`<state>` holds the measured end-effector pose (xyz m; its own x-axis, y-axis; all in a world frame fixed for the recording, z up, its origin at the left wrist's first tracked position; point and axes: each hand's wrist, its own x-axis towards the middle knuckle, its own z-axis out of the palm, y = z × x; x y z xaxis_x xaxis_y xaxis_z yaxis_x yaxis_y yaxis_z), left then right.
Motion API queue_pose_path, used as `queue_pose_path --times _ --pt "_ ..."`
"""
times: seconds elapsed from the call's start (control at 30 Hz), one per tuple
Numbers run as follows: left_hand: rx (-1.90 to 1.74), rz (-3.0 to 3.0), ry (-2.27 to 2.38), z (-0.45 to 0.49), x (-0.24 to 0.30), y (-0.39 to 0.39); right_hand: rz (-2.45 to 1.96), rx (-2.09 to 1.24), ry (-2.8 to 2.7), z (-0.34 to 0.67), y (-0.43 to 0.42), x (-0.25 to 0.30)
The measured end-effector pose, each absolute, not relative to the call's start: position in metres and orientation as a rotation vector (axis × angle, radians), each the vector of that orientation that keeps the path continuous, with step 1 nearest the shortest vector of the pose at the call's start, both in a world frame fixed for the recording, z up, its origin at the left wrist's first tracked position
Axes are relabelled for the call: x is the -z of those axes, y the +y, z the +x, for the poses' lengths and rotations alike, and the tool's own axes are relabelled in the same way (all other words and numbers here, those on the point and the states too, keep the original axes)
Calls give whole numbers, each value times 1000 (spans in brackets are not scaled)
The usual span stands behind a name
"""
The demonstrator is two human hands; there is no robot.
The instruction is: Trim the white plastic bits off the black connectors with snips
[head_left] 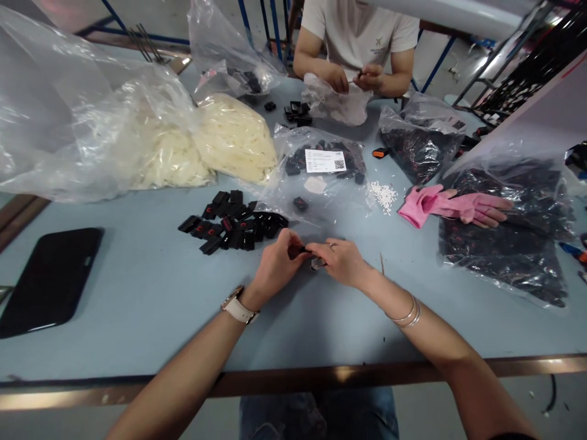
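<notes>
My left hand [277, 264] is closed in a pinch on a small black connector piece [297, 250], mostly hidden by the fingers. My right hand [343, 261] meets it fingertip to fingertip. A small tool with a clear end [317, 263] sticks out from under the right fingers; its kind is not plain. Just beyond my left hand lies a loose heap of black plastic connectors [233, 221], some with red parts inside. Behind both hands rests a clear plastic bag [279, 189] of black connectors with a white label [324, 161].
Bags of cream-coloured parts [236, 137] stand at the back left, near a black tablet [50, 278]. Small white pieces [384, 197] lie right of centre. Pink gloves [452, 205] rest on bags of dark parts [504, 256]. Across the table, another person [358, 43] handles small parts.
</notes>
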<state>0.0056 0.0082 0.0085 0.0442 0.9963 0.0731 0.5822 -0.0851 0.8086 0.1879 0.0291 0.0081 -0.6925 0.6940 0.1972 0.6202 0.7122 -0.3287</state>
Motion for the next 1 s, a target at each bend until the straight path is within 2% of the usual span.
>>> queue_pose_path --times 0.17,0.27,0.4,0.5,0.57,0.73,1.0 --pt "-888 1765 1597 5 -5 9 -1087 -225 -2698 181 20 -14" --pt "-896 1772 1597 4 -5 9 -1109 -421 -2611 180 22 -14" --pt "-882 1764 1590 3 -5 10 -1143 -826 -2082 182 28 -11" --pt "-877 1760 1585 3 -5 10 -1182 -864 -1626 182 30 -9" --pt "-865 1764 1583 3 -5 10 -1170 -843 -1523 181 31 -7" --pt "-838 1787 1573 3 -7 10 -1223 -987 -1500 180 27 -5" --pt "-837 1802 1567 4 -11 10 -1238 -903 -1701 176 23 -6"
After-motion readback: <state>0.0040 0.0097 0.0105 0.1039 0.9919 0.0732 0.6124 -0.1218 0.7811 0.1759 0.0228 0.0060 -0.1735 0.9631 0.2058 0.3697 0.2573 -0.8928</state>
